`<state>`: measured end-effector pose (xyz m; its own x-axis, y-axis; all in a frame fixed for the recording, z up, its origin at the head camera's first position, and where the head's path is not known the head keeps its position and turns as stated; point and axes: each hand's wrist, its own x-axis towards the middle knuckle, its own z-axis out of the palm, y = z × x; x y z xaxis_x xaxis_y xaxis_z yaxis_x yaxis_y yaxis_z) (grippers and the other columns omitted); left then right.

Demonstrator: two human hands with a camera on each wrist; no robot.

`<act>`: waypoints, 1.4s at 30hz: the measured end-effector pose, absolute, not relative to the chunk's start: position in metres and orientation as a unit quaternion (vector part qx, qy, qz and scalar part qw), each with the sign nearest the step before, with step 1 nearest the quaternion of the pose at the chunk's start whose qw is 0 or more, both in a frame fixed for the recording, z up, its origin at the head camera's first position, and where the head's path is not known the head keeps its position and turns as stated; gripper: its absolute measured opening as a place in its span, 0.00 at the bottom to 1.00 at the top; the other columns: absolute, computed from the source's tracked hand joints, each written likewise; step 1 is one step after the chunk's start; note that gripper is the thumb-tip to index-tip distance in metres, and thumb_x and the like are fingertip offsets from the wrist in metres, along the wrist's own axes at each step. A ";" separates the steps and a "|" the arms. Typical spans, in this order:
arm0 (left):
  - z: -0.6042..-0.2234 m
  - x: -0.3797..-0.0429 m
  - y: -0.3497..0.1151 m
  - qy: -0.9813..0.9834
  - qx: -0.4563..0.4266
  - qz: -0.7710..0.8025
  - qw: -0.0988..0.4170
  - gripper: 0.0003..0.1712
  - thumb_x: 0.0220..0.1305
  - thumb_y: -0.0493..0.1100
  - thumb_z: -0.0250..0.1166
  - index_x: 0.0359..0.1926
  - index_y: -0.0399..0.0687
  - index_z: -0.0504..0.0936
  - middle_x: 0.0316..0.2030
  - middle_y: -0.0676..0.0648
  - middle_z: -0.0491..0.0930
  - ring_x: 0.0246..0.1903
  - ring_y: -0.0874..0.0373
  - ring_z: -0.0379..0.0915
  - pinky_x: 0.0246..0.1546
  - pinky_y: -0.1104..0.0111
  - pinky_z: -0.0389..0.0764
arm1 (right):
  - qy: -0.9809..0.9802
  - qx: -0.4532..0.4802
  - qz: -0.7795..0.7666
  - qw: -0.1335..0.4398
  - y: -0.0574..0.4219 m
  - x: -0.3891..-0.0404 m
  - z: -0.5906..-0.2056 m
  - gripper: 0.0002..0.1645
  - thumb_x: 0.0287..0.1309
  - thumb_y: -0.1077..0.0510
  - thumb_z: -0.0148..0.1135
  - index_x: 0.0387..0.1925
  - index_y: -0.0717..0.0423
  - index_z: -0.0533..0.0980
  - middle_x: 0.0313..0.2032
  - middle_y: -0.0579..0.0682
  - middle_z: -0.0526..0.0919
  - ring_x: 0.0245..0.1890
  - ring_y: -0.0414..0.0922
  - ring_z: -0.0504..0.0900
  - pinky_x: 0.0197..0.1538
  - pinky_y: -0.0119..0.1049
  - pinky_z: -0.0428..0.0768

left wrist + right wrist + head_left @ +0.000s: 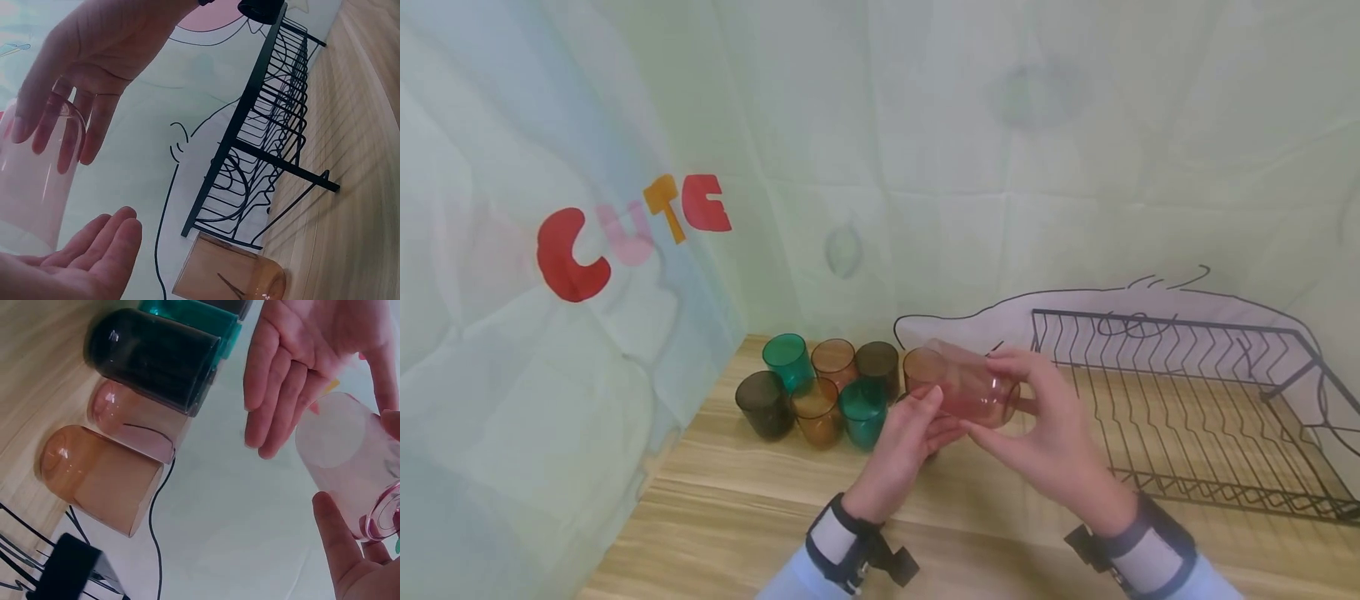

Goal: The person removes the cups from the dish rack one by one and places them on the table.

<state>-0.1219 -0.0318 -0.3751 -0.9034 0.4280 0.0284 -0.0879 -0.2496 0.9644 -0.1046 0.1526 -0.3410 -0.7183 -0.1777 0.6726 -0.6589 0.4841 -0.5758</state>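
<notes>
A clear pink cup (973, 387) is held tilted above the table between both hands. My right hand (1060, 433) grips it near its base end, thumb and fingers on opposite sides, as the right wrist view also shows. My left hand (898, 450) is at the cup's other end, palm turned up and fingers mostly straight (284, 394). Whether the left fingers touch the glass is hard to tell. Behind and left of the hands, several coloured cups stand upright, among them a green cup (787, 362), an amber cup (817, 412) and a dark grey cup (764, 406).
A black wire dish rack (1187, 408) stands on the wooden table (737, 517) at right. An orange cup (222, 269) stands close to the rack's end. A printed cloth (962, 183) hangs behind, with the letters CUTE at left.
</notes>
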 end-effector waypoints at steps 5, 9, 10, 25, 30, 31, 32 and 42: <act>-0.376 -0.123 -0.030 0.593 0.132 0.777 0.165 0.28 0.68 0.59 0.50 0.57 0.43 0.66 0.53 0.42 0.73 0.47 0.54 0.78 0.53 0.62 0.78 | -0.820 0.266 0.424 0.278 0.155 -0.107 -0.345 0.46 0.29 0.60 0.79 0.56 0.55 0.69 0.51 0.48 0.74 0.47 0.41 0.74 0.42 0.28 0.83; -0.377 -0.123 -0.029 0.595 0.133 0.779 0.150 0.28 0.67 0.58 0.52 0.59 0.45 0.67 0.54 0.42 0.74 0.49 0.52 0.78 0.52 0.62 0.79 | -0.823 0.276 0.417 0.269 0.157 -0.108 -0.347 0.46 0.31 0.59 0.79 0.57 0.54 0.68 0.52 0.47 0.74 0.49 0.41 0.73 0.43 0.28 0.82; -0.378 -0.123 -0.029 0.597 0.135 0.778 0.143 0.27 0.67 0.58 0.52 0.59 0.46 0.67 0.54 0.43 0.74 0.50 0.52 0.78 0.52 0.62 0.79 | -0.825 0.277 0.418 0.262 0.158 -0.108 -0.347 0.46 0.32 0.59 0.78 0.58 0.54 0.68 0.52 0.47 0.73 0.50 0.41 0.73 0.44 0.28 0.82; -0.378 -0.119 -0.027 0.631 0.123 0.763 0.070 0.31 0.60 0.53 0.63 0.61 0.55 0.63 0.53 0.46 0.74 0.54 0.53 0.74 0.52 0.62 0.79 | -0.836 0.277 0.417 0.223 0.161 -0.105 -0.353 0.46 0.36 0.55 0.77 0.60 0.50 0.66 0.55 0.44 0.72 0.52 0.40 0.75 0.45 0.28 0.81; -0.378 -0.119 -0.025 0.644 0.122 0.753 0.057 0.32 0.59 0.54 0.65 0.62 0.56 0.64 0.53 0.49 0.76 0.54 0.55 0.74 0.53 0.63 0.79 | -0.841 0.272 0.411 0.222 0.163 -0.105 -0.355 0.46 0.36 0.54 0.77 0.60 0.49 0.67 0.56 0.44 0.72 0.54 0.40 0.74 0.46 0.28 0.81; -0.378 -0.119 -0.025 0.645 0.121 0.753 0.053 0.32 0.58 0.53 0.65 0.62 0.57 0.64 0.53 0.50 0.76 0.54 0.55 0.74 0.53 0.64 0.78 | -0.842 0.271 0.409 0.222 0.164 -0.105 -0.355 0.46 0.36 0.54 0.77 0.60 0.49 0.67 0.56 0.44 0.72 0.54 0.40 0.74 0.46 0.29 0.81; -0.377 -0.118 -0.025 0.646 0.121 0.752 0.049 0.32 0.58 0.53 0.65 0.62 0.58 0.64 0.53 0.50 0.76 0.54 0.56 0.74 0.54 0.65 0.78 | -0.844 0.269 0.408 0.222 0.164 -0.104 -0.355 0.45 0.36 0.54 0.77 0.60 0.49 0.67 0.56 0.43 0.72 0.54 0.40 0.74 0.46 0.29 0.81; -0.369 -0.114 -0.020 0.658 0.158 0.736 0.019 0.38 0.55 0.45 0.69 0.63 0.52 0.62 0.57 0.44 0.72 0.56 0.50 0.72 0.57 0.64 0.76 | -0.871 0.246 0.383 0.188 0.177 -0.104 -0.356 0.40 0.42 0.52 0.75 0.59 0.46 0.68 0.57 0.40 0.73 0.56 0.39 0.73 0.49 0.33 0.81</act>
<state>-0.1142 -0.0196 -0.3686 -0.9491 0.2359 0.2088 0.1810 -0.1340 0.9743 -0.1041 0.1770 -0.3558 -0.8085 -0.2847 0.5150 -0.5719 0.5862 -0.5738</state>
